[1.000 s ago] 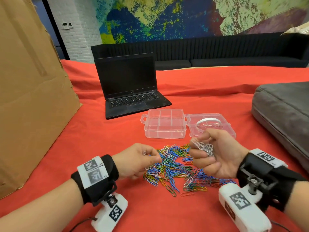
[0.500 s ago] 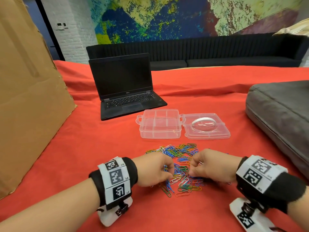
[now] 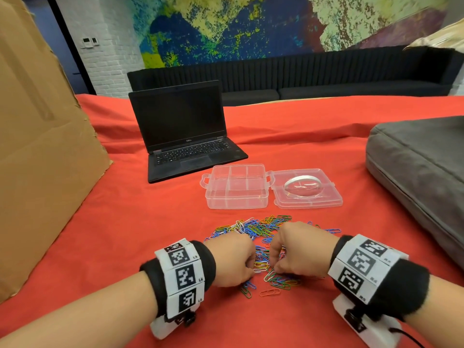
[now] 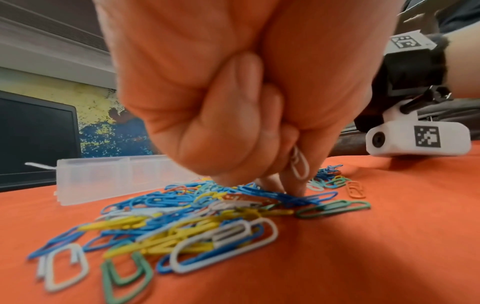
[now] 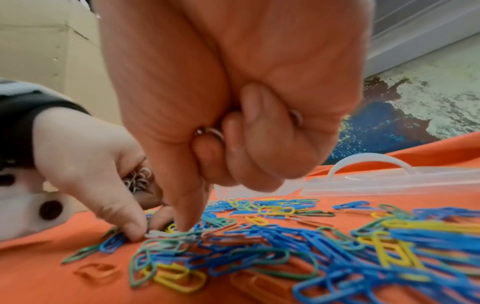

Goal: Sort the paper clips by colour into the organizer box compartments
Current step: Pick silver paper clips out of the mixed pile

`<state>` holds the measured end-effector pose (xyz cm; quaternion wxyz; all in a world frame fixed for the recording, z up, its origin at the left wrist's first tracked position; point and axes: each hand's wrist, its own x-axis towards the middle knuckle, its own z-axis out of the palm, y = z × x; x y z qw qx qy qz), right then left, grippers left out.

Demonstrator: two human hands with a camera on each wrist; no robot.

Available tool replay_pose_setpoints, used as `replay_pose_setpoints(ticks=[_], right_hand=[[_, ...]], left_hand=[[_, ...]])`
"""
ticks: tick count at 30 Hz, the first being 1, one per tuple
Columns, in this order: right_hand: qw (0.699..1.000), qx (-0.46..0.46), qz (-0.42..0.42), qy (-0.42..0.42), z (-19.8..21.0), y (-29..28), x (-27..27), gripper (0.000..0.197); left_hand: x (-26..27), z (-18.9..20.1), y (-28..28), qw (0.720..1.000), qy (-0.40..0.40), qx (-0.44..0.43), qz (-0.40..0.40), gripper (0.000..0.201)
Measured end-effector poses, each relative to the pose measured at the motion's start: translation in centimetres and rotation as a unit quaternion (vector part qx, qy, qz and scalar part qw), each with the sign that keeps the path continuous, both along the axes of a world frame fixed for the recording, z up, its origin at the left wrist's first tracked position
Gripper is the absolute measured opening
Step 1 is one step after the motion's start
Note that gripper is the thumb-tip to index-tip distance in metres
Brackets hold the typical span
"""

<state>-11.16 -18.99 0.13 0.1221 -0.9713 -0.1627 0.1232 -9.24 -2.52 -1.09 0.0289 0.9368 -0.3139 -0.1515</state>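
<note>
A pile of mixed-colour paper clips [image 3: 261, 229] lies on the red cloth in front of the clear organizer box [image 3: 236, 205], whose compartments look bare. Its lid [image 3: 308, 203] lies open to the right. My left hand [image 3: 247, 266] is knuckles-up on the pile's near left. It holds white clips [image 4: 300, 166] in curled fingers, and thumb and finger pinch another white clip [image 5: 155, 233]. My right hand [image 3: 276, 262] is beside it, with white clips [image 5: 211, 131] tucked in its curled fingers and the index tip [image 5: 188, 224] pressing on the pile.
An open black laptop [image 3: 185, 136] stands behind the box to the left. A large cardboard sheet [image 3: 37, 146] leans at the far left, and a grey cushion [image 3: 421, 172] lies at the right. A lone red clip [image 3: 270, 292] lies nearest me.
My right hand, raised palm-up with a bunch of white clips a second ago, has turned over and dropped onto the pile. My left hand has shifted right to meet it.
</note>
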Motion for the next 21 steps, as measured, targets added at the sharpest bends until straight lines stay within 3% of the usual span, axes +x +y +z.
replay_pose_setpoints(ticks=[3,9,16,21], right_hand=[[1.000,-0.015,0.019,-0.002,-0.1,0.4,-0.1,0.011],[0.998,-0.040,0.046,0.012,0.7,0.0,-0.5,0.017],[0.999,-0.002,0.039,-0.009,0.2,0.8,-0.2,0.014],[0.995,-0.061,0.071,-0.027,-0.1,1.6,-0.4,0.009]], left_hand=[[-0.1,-0.1,0.2,1.000,-0.011,-0.012,-0.006,0.022],[0.6,0.7,1.0,0.995,0.020,-0.086,0.046,0.012],[1.2,0.8,1.4,0.992,0.018,-0.099,0.076,0.009],[1.3,0.8,2.1,0.991,0.021,-0.098,0.092,0.010]])
